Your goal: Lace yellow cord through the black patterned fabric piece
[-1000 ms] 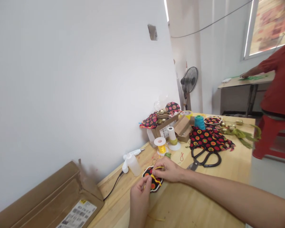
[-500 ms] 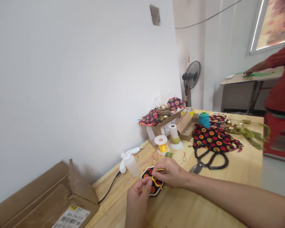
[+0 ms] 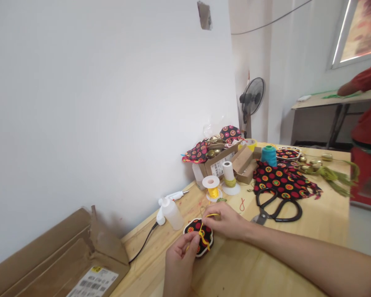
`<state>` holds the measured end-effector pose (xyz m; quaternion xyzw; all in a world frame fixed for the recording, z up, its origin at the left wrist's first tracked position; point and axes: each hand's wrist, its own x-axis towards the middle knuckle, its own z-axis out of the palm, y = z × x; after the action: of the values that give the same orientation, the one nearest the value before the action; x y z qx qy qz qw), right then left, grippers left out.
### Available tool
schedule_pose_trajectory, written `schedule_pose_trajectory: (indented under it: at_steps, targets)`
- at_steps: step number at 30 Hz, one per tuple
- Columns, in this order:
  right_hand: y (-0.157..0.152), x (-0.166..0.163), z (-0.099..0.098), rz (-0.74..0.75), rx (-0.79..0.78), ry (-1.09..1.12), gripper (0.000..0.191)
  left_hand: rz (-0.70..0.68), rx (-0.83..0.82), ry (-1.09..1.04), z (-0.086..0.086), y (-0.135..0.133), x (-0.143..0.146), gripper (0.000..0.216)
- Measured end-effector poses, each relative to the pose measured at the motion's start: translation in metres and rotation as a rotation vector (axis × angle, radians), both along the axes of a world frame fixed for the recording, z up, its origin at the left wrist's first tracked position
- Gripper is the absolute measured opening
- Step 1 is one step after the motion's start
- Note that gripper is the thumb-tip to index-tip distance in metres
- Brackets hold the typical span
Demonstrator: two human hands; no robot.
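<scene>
A black fabric piece with red and yellow flower prints and a white edge lies on the wooden table. Over it, my left hand pinches a yellow cord, part of which is knotted or bunched above the fabric. My right hand grips another stretch of the same cord, pulled up from the left fingertips; a loose end sticks out past the right fingers. Just beyond my hands stands a spool of yellow cord. Black-handled scissors lie to the right of my right hand.
A white squeeze bottle and a corded white tool stand left, beyond an open cardboard box. Printed fabric, a blue thread cone and green tassels lie at the right. A person in red works behind.
My right hand has drawn slightly up and away from my left, stretching the yellow cord between them. The camera view has shifted slightly. The person in red has moved an arm.
</scene>
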<state>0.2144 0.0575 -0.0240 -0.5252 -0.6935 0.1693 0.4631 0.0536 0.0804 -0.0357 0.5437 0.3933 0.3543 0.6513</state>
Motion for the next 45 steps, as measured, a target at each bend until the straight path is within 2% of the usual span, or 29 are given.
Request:
schedule_pose_trajectory:
  at_steps: [6, 14, 20, 25, 30, 32, 36, 39, 42, 45]
  targets:
    - [-0.003, 0.001, 0.008, 0.05, -0.098, 0.152, 0.018, 0.021, -0.023, 0.031, 0.005, -0.001, 0.001, 0.02]
    - [0.0, -0.001, -0.004, 0.008, -0.082, 0.113, 0.018, -0.003, 0.019, 0.136, 0.004, -0.002, 0.0, 0.018]
    - [0.001, 0.002, 0.001, 0.102, -0.28, 0.443, 0.012, 0.016, -0.068, 0.083, 0.008, -0.003, 0.002, 0.025]
    - [0.0, 0.005, 0.006, 0.158, -0.369, 0.568, 0.017, 0.048, 0.007, 0.13, 0.01, -0.004, 0.003, 0.021]
    - [-0.007, 0.0, 0.009, 0.286, -0.52, 0.708, 0.019, 0.061, 0.081, 0.133, 0.009, -0.005, 0.002, 0.019]
    - [-0.009, -0.005, 0.007, 0.326, -0.501, 0.685, 0.018, 0.046, 0.083, 0.119, 0.008, -0.005, 0.002, 0.019]
    - [-0.011, -0.012, 0.003, 0.381, -0.37, 0.47, 0.021, 0.029, 0.021, 0.065, 0.006, -0.003, 0.002, 0.018]
    - [-0.01, -0.012, 0.002, 0.346, -0.269, 0.364, 0.022, 0.054, -0.025, 0.015, 0.004, 0.0, 0.002, 0.02]
    - [-0.007, -0.008, 0.005, 0.305, -0.261, 0.441, 0.021, 0.061, -0.029, -0.006, 0.003, 0.0, 0.002, 0.023]
    - [-0.002, -0.002, 0.007, 0.167, -0.292, 0.619, 0.024, 0.087, -0.061, 0.018, 0.005, -0.001, 0.002, 0.025]
